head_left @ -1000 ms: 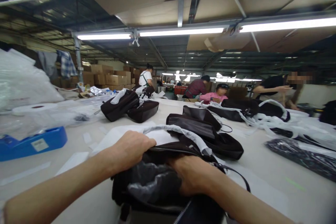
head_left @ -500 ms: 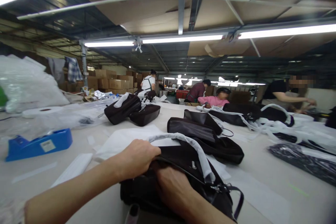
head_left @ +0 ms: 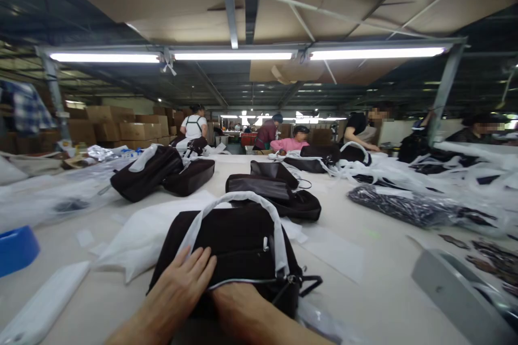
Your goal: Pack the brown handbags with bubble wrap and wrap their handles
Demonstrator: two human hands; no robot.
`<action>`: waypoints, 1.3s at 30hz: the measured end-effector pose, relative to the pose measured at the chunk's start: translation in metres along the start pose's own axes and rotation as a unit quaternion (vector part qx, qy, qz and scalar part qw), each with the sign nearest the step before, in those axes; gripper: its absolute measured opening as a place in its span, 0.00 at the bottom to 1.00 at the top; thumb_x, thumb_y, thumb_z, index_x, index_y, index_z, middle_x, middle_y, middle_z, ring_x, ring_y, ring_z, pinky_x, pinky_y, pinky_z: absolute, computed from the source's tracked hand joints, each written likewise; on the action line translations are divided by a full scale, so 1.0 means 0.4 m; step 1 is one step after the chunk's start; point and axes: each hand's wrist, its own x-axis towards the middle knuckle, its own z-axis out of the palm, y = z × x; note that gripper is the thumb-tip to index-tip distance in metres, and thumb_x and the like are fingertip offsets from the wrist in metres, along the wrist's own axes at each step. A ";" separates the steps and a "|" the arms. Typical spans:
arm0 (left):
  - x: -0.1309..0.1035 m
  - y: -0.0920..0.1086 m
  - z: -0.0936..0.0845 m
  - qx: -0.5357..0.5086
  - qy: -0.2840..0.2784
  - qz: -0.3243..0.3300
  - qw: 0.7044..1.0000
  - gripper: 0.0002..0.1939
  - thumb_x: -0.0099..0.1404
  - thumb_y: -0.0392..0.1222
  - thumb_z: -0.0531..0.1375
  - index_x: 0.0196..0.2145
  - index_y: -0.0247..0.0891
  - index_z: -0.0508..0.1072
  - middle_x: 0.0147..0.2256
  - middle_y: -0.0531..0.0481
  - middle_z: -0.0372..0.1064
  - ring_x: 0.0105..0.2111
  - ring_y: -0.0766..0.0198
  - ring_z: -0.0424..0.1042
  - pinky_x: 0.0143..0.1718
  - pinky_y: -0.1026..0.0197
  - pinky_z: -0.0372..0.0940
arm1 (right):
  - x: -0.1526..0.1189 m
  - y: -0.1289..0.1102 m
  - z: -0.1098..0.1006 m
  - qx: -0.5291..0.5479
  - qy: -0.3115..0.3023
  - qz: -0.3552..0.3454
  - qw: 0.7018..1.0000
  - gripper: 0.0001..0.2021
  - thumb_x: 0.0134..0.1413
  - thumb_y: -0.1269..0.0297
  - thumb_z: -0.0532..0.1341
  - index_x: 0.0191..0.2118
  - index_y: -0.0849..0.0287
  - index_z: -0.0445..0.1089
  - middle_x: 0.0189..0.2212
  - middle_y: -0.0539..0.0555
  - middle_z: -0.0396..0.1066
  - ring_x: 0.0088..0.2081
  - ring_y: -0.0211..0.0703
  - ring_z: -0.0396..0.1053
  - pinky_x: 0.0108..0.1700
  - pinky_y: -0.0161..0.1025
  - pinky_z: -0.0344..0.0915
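A black handbag (head_left: 238, 232) stands on the table in front of me, its handle (head_left: 234, 197) wrapped in white paper. My left hand (head_left: 184, 277) lies flat on the near left side of the bag, fingers stretched out below the handle. Through the zipped opening my right hand (head_left: 234, 296) reaches into the bag; its fingers are hidden inside. A small silver zip pull (head_left: 265, 243) shows on the bag's face, and a black strap (head_left: 311, 283) sticks out at its right end.
Behind the bag lie several more black bags (head_left: 259, 188) and a white foam sheet (head_left: 141, 226). A blue tape dispenser (head_left: 18, 250) is at the left edge, a grey box-like object (head_left: 457, 296) at the right. Plastic-wrapped goods (head_left: 404, 207) lie further right. Several people work beyond the table.
My left hand has let go of the bag's opening edge and now lies flat on its side. The bag stands more upright. The view has turned right.
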 end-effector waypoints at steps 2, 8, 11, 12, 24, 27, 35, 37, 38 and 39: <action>0.018 -0.028 0.015 0.010 0.003 0.008 1.000 0.28 0.64 0.22 0.48 0.58 0.35 0.68 0.59 0.36 0.65 0.58 0.48 0.67 0.61 0.42 0.59 | 0.003 0.015 -0.028 0.037 -0.006 -0.007 0.999 0.13 0.64 0.58 0.61 0.49 0.60 0.70 0.44 0.55 0.73 0.41 0.43 0.73 0.43 0.44 0.72; 0.030 -0.032 -0.073 -0.015 -0.098 0.008 0.995 0.29 0.62 0.23 0.52 0.60 0.31 0.66 0.61 0.32 0.61 0.60 0.44 0.63 0.61 0.37 0.56 | -0.177 0.156 -0.153 0.164 0.105 0.140 0.971 0.14 0.67 0.67 0.48 0.41 0.56 0.72 0.36 0.51 0.77 0.38 0.39 0.75 0.41 0.33 0.69; 0.054 0.008 -0.153 -0.063 -0.149 -0.008 0.987 0.32 0.57 0.27 0.57 0.61 0.29 0.65 0.63 0.29 0.57 0.63 0.39 0.57 0.63 0.30 0.47 | -0.295 0.246 -0.173 0.143 0.122 0.269 0.945 0.14 0.58 0.66 0.55 0.48 0.58 0.71 0.49 0.59 0.74 0.51 0.49 0.71 0.54 0.44 0.66; 0.062 0.031 -0.174 -0.088 -0.154 0.001 0.984 0.33 0.56 0.27 0.57 0.60 0.30 0.66 0.62 0.30 0.59 0.62 0.39 0.58 0.62 0.31 0.48 | -0.323 0.265 -0.167 0.128 0.083 0.287 0.946 0.19 0.54 0.66 0.58 0.52 0.59 0.70 0.54 0.62 0.70 0.56 0.53 0.67 0.58 0.47 0.63; 0.133 0.158 -0.158 -0.306 -0.168 -0.014 0.937 0.33 0.60 0.26 0.53 0.63 0.42 0.59 0.56 0.43 0.69 0.53 0.54 0.71 0.55 0.53 0.65 | -0.340 0.288 -0.093 0.166 0.086 0.392 0.901 0.09 0.55 0.73 0.49 0.36 0.57 0.64 0.29 0.53 0.72 0.34 0.46 0.74 0.37 0.41 0.66; 0.156 0.080 -0.181 -0.267 -0.114 -0.017 0.957 0.32 0.62 0.26 0.51 0.62 0.43 0.60 0.54 0.44 0.71 0.51 0.53 0.72 0.53 0.52 0.66 | -0.330 0.292 -0.133 0.244 0.135 0.419 0.864 0.09 0.59 0.68 0.44 0.38 0.56 0.60 0.32 0.51 0.72 0.29 0.41 0.74 0.28 0.36 0.67; 0.173 0.113 -0.188 -0.127 -0.152 0.011 0.980 0.31 0.60 0.19 0.46 0.57 0.36 0.67 0.46 0.39 0.74 0.44 0.50 0.74 0.45 0.48 0.68 | -0.260 0.211 -0.213 0.514 0.247 0.332 0.751 0.09 0.45 0.59 0.62 0.29 0.57 0.62 0.22 0.47 0.71 0.26 0.39 0.73 0.31 0.36 0.72; 0.172 0.125 -0.201 -0.112 -0.131 -0.006 0.985 0.31 0.60 0.19 0.45 0.58 0.36 0.66 0.45 0.39 0.73 0.44 0.50 0.73 0.45 0.48 0.68 | -0.257 0.200 -0.218 0.526 0.241 0.322 0.749 0.10 0.46 0.59 0.63 0.29 0.57 0.62 0.21 0.47 0.71 0.25 0.38 0.73 0.30 0.36 0.72; 0.171 0.131 -0.209 -0.106 -0.118 -0.015 0.987 0.29 0.61 0.20 0.46 0.56 0.35 0.67 0.45 0.39 0.72 0.44 0.49 0.73 0.45 0.47 0.67 | -0.258 0.196 -0.221 0.532 0.239 0.322 0.746 0.11 0.46 0.59 0.63 0.29 0.57 0.62 0.20 0.46 0.71 0.25 0.38 0.72 0.30 0.36 0.71; 0.169 0.138 -0.215 -0.108 -0.108 -0.022 0.988 0.27 0.61 0.20 0.46 0.54 0.35 0.69 0.45 0.39 0.71 0.45 0.48 0.72 0.45 0.47 0.67 | -0.260 0.193 -0.223 0.536 0.238 0.323 0.743 0.12 0.46 0.58 0.64 0.29 0.57 0.61 0.20 0.46 0.70 0.24 0.38 0.72 0.29 0.36 0.71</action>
